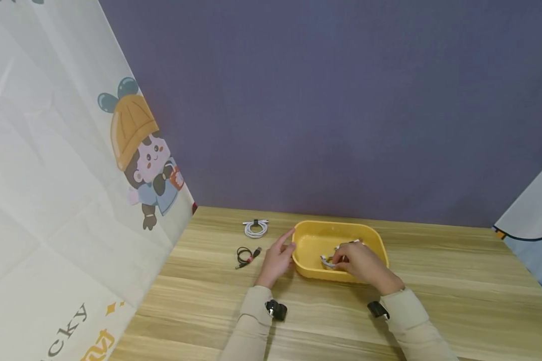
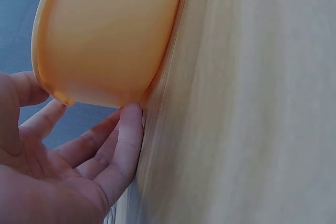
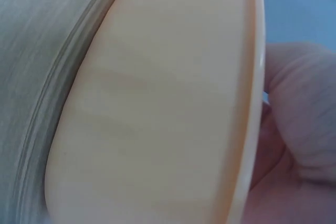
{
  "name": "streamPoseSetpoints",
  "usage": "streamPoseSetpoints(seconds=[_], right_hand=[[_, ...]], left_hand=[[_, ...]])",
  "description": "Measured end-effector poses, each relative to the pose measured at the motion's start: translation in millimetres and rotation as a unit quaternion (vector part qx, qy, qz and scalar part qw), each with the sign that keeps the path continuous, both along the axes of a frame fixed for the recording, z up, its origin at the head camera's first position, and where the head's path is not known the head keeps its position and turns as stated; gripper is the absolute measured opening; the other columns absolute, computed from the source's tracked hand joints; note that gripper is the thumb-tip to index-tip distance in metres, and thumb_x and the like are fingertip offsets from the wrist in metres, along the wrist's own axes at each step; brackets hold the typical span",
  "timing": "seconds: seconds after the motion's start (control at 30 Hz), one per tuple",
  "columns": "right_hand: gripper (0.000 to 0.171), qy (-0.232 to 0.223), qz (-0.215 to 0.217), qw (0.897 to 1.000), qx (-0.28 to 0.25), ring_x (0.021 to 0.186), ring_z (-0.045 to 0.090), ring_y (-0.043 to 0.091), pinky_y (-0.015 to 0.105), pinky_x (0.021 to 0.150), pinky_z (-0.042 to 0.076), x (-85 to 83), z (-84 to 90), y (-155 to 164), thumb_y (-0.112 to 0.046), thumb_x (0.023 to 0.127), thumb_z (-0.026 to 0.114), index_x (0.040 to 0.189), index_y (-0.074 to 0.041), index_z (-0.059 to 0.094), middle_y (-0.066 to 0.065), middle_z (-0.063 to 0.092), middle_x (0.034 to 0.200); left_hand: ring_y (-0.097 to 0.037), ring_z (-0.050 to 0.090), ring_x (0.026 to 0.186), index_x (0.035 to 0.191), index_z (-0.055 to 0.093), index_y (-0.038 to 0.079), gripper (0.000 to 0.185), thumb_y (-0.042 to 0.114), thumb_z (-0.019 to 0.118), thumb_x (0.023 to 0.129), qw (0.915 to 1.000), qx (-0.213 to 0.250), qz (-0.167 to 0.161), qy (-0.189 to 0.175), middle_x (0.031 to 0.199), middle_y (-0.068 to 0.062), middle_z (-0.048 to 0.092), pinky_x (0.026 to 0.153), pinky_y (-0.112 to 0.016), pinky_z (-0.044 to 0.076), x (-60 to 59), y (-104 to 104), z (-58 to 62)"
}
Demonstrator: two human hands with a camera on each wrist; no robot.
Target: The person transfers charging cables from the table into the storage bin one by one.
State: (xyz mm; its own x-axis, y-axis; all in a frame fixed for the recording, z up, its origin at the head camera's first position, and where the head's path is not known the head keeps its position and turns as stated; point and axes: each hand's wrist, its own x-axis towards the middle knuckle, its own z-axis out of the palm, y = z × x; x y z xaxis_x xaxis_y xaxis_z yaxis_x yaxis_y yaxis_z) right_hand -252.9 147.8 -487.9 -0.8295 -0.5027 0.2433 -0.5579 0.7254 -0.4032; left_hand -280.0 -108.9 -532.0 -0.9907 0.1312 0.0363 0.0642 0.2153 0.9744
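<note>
From the head view, a yellow tub (image 1: 313, 240) sits on a wooden table (image 1: 456, 281) near the purple back wall (image 1: 343, 100). The right hand (image 1: 363, 263) reaches over the tub's near rim, its fingers curled round a white cable (image 1: 327, 260) that lies inside the tub. The left hand (image 1: 277, 258) rests against the tub's left end, fingers fairly straight and loosely spread, one fingertip up by the rim. The two hands are apart, with the tub's left part between them. Left of the left hand, a coiled black cable (image 1: 246, 256) with a red tip lies on the table, and beyond it, nearer the wall, a coiled white one (image 1: 255, 228). Both coils are clear of the tub. A printed curtain (image 1: 72, 175) with a cartoon child hangs on the left. Both forearms wear beige sleeves (image 1: 253, 326) with small black devices at the wrists.

In the left wrist view, the tub's outer wall (image 2: 110, 35) fills the upper left. The left hand (image 2: 68, 166) lies open below it, palm showing; one finger touches the tub's bottom edge where it meets the table (image 2: 252, 103), and another fingertip touches the rim.

In the right wrist view, the tub's outer wall (image 3: 157, 108) takes up most of the frame, blurred. The right hand (image 3: 299, 129) shows past the rim with bent fingers; what it holds is hidden here.
</note>
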Motion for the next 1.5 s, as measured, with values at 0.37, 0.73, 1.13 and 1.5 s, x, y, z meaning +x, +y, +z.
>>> streamPoseSetpoints(seconds=[0.37,0.73,1.13,1.5], right_hand=[[0.01,-0.045,0.005,0.999,0.005,0.071,0.062,0.001,0.022,0.063,0.049,-2.5,2.7,0.5,-0.01,0.084,0.082,0.083,-0.019,0.078,-0.009,0.073,0.083],[0.015,-0.076,0.059,0.995,0.005,0.074,0.063,0.001,0.026,0.07,0.053,-17.7,1.2,3.4,-0.006,0.084,0.082,0.079,-0.018,0.075,-0.008,0.074,0.085],[0.025,-0.081,0.088,0.993,0.013,0.069,0.058,-0.001,0.021,0.065,0.049,-26.4,4.6,3.7,0.001,0.083,0.08,0.071,-0.019,0.072,-0.004,0.075,0.079],[0.024,-0.093,0.094,0.991,0.013,0.073,0.063,0.001,0.022,0.067,0.052,-29.3,2.5,4.2,0.0,0.085,0.079,0.072,-0.02,0.074,-0.005,0.075,0.08]], left_hand=[[-0.013,0.067,0.072,0.15,0.052,0.029,0.045,0.026,0.056,0.106,1.0,-0.006,0.001,0.006,0.109,-0.021,0.074,0.069,-0.036,0.063,1.2,0.3,1.9],[-0.013,0.066,0.071,0.151,0.052,0.029,0.045,0.026,0.055,0.106,0.9999,-0.009,0.005,0.007,0.107,-0.021,0.073,0.069,-0.035,0.062,-0.3,4.8,2.9],[-0.013,0.067,0.073,0.151,0.052,0.03,0.045,0.026,0.055,0.106,0.9999,-0.009,0.008,0.01,0.109,-0.02,0.074,0.07,-0.035,0.062,-3.6,10.4,1.9],[-0.012,0.067,0.071,0.15,0.053,0.03,0.045,0.026,0.056,0.106,0.9999,-0.005,0.007,0.012,0.108,-0.021,0.074,0.068,-0.035,0.062,-3.5,10.5,1.4]])
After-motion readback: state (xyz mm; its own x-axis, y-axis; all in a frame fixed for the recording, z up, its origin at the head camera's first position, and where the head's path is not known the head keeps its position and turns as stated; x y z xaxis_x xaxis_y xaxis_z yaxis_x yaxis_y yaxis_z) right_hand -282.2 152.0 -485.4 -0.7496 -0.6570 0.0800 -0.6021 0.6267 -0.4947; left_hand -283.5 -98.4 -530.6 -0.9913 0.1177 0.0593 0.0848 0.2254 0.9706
